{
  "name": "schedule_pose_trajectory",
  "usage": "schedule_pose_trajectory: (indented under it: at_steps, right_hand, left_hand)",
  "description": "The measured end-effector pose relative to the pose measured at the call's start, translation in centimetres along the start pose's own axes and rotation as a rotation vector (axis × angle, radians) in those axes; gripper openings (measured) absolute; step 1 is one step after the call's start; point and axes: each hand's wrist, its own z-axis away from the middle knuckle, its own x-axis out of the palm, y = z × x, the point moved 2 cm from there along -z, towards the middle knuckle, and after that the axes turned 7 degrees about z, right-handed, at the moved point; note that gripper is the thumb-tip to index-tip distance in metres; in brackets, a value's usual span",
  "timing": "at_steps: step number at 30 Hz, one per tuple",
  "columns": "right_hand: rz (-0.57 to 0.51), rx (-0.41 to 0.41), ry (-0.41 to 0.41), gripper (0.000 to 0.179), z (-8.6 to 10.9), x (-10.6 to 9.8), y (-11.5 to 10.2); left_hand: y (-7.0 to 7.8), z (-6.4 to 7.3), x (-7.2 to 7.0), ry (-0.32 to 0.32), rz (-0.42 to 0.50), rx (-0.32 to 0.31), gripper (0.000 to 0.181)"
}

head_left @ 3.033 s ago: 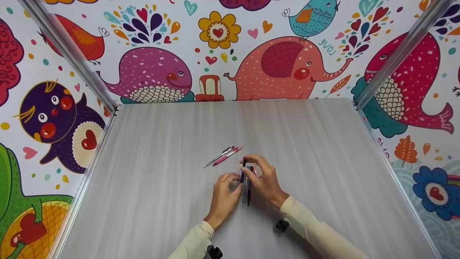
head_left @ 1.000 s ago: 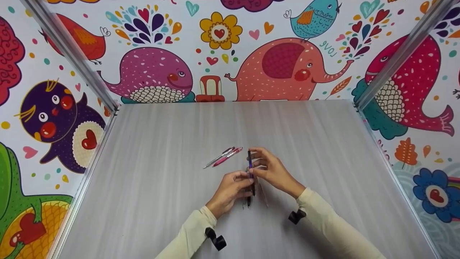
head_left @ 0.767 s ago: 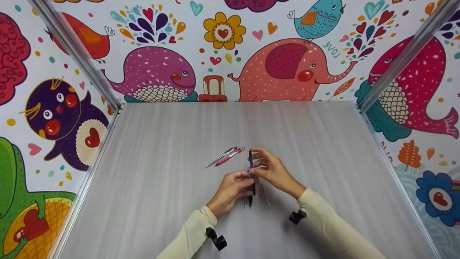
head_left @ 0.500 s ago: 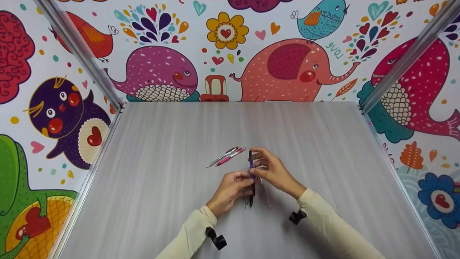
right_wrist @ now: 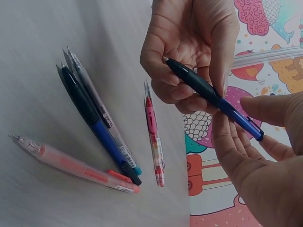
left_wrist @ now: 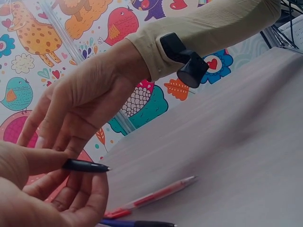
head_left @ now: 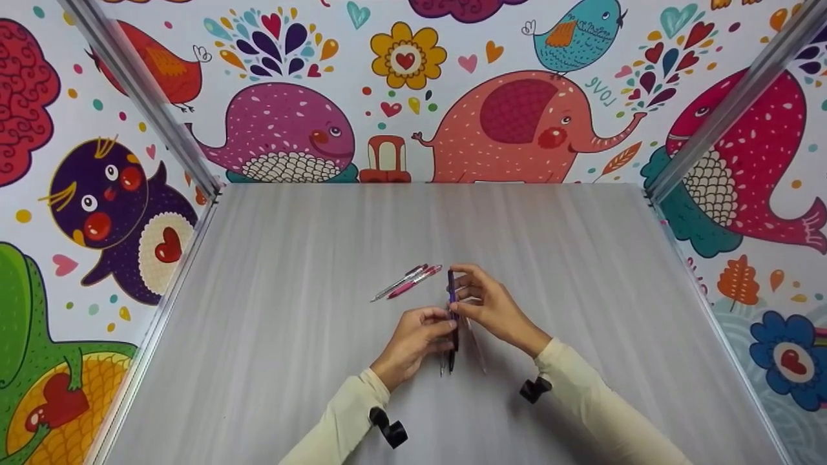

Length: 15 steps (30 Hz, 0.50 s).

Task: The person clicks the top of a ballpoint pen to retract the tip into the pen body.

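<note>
A retractable ballpoint pen (right_wrist: 199,87) with a black grip and a blue barrel is held up off the table between both hands. My left hand (head_left: 413,336) grips it by the black front part, the metal tip pointing out past the fingers. My right hand (head_left: 494,310) pinches the blue clip end between thumb and fingers. On the table below lie another blue-and-black pen (right_wrist: 99,127), a clear pen (right_wrist: 106,113) with a teal end right beside it, and a pale red pen (right_wrist: 85,168) at an angle across their ends.
Farther back on the grey table (head_left: 310,258), a pink pen (head_left: 413,282) and a clear pen (head_left: 397,284) lie side by side, slanting. Wall panels with cartoon animals (head_left: 504,129) and metal corner posts (head_left: 723,103) border the table. Black devices (head_left: 389,427) are worn on the wrists.
Since three seconds ago both hands have shifted slightly right with the pen, and the pale red pen now lies angled away from its neighbours. Over the last second the hands have stayed nearly still.
</note>
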Motion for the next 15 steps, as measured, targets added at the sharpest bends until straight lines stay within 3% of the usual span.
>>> schedule_pose_trajectory:
  at_steps: [15]
  right_hand:
    - [0.0, -0.015, 0.022, 0.068, 0.01, -0.33, -0.13]
  left_hand:
    - [0.3, -0.09, 0.39, 0.002, -0.023, 0.013, 0.015]
